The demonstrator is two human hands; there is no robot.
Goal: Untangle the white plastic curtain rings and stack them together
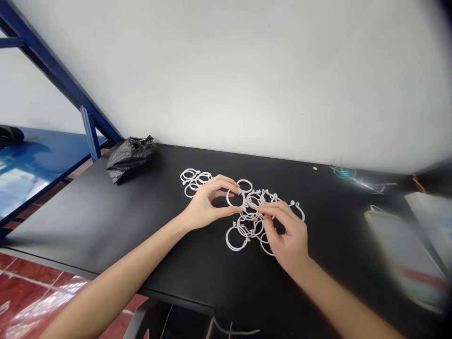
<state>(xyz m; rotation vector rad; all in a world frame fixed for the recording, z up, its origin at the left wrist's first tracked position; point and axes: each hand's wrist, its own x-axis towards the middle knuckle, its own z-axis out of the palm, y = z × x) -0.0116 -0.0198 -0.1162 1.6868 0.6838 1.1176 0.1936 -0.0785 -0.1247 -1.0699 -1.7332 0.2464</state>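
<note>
A loose heap of several white plastic rings [249, 225] lies in the middle of the black table [106, 221]. My left hand [208, 205] pinches one white ring [234, 198] between thumb and fingers, just above the heap's left side. My right hand [287, 233] rests on the heap's right side, its fingertips pinching another ring [254, 203] near the one in the left hand. A smaller group of white rings [194, 181] lies apart, behind my left hand.
A crumpled black plastic bag [129, 157] sits at the table's far left corner. A blue metal frame [70, 89] with a blue shelf stands to the left. Blurred items, a phone-like slab [402, 249] and wires [367, 184], lie at the right. A white wall rises behind.
</note>
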